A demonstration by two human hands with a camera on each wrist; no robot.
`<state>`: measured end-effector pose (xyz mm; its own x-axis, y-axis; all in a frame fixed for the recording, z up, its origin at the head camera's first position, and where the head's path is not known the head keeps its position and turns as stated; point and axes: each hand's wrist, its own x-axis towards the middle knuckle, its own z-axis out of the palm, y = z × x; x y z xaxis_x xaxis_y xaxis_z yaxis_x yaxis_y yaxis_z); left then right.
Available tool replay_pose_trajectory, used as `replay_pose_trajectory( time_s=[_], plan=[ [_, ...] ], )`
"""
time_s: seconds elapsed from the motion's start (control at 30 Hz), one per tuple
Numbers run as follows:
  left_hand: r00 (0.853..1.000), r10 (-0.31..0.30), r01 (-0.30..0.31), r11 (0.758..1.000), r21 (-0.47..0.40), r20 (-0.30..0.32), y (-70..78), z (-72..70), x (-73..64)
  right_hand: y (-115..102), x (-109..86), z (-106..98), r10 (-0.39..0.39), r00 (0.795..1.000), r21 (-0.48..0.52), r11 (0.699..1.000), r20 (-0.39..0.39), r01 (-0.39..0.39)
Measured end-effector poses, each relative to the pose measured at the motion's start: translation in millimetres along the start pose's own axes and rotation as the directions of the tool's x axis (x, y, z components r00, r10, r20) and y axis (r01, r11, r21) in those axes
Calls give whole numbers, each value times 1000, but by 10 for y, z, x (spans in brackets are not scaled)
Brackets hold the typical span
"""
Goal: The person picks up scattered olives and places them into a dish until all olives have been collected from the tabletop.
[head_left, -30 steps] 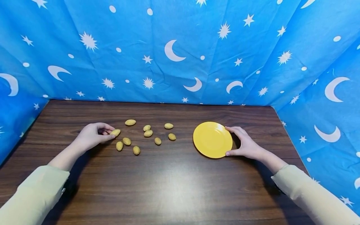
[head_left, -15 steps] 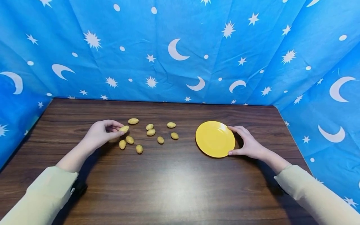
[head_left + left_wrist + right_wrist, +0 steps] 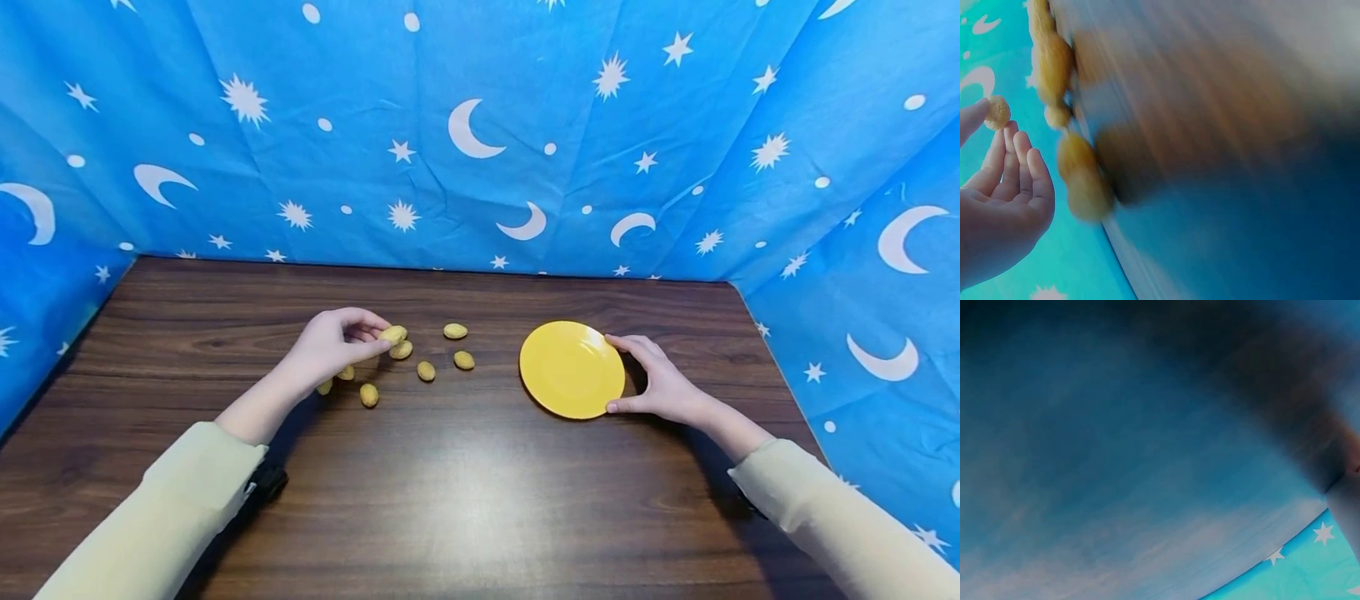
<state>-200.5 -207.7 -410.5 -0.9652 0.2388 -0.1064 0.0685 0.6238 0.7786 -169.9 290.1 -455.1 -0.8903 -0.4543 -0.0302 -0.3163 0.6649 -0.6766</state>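
Blue cloth (image 3: 360, 100): hangs behind the table (image 3: 465, 492) and at its left and right; white moons, stars and dots across it
Table: dark brown, wood-grained; a bright patch of light on its near part
Pale sleeves (image 3: 165, 492): reach in from the lower corners; a black item (image 3: 266, 482) shows just beneath the left one's end
Yellow plate (image 3: 566, 375): round, at the table's right-hand part, well apart from the left hand (image 3: 326, 346)
Right hand (image 3: 658, 387): spread wide, holding the plate's right rim between thumb and fingers; its own wrist view is too blurred to add much
Left hand: a narrow pinch — thumb and fingertips on one held piece (image 3: 393, 334), clear of the tabletop in the left wrist view
Yellow pieces (image 3: 369, 395): small, oval, rough-skinned; seven others show on the table — two partly hidden by the left hand, one just beneath the held piece from overhead, four more scattered nearby
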Motion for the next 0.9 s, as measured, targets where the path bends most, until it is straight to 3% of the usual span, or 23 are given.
replay_pose_trajectory(
  time_s=[0.57,0.9],
  plan=[
    [987,121,-110,988,-110,103,616,644,361,13,13,7,-5,1000,15,1000,6,5],
    [960,196,-174,977,-125,199,886,1049,526,-2,4,7,7,1000,20,1000,9,-7]
  ],
)
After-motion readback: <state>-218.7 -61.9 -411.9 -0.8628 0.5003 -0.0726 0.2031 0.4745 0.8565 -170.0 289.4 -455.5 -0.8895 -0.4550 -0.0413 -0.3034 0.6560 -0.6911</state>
